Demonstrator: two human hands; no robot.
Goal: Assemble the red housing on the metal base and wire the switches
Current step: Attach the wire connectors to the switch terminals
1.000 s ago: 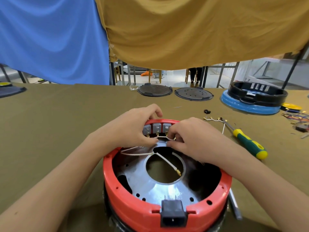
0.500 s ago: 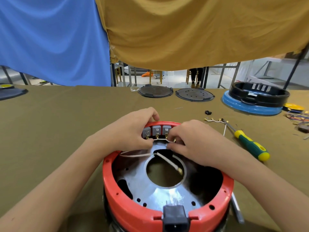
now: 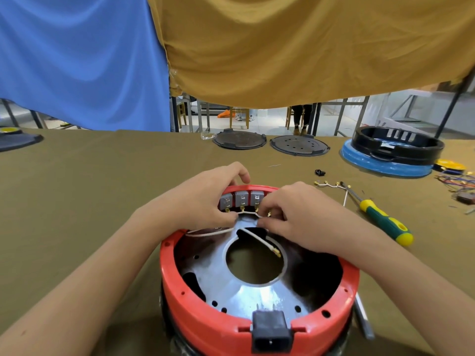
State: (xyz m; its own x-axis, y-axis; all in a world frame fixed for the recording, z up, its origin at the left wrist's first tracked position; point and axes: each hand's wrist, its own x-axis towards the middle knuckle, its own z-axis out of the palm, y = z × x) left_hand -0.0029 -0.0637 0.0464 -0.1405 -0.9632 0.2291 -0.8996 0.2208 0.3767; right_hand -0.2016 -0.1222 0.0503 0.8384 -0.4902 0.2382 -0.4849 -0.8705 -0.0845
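Note:
The red housing (image 3: 195, 312) sits on the shiny metal base (image 3: 259, 294) at the table's near edge, a black power socket (image 3: 271, 330) in its front wall. Three grey switches (image 3: 241, 198) line its far inner wall. A white wire (image 3: 248, 213) with brass terminals runs under them, and a loose end (image 3: 259, 240) hangs over the centre hole. My left hand (image 3: 203, 201) grips the far rim by the left switch and pinches the wire. My right hand (image 3: 295, 214) pinches the wire at the right switch.
A green-yellow screwdriver (image 3: 383, 222) and a spare white wire harness (image 3: 331, 185) lie to the right. Two dark round plates (image 3: 239, 140) and a black ring on a blue disc (image 3: 390, 152) stand at the back. Coloured wires (image 3: 457, 181) lie at far right.
Both hands stay at the switches with only small finger shifts on the wire. The camera has tipped slightly, so the housing sits a little lower in view.

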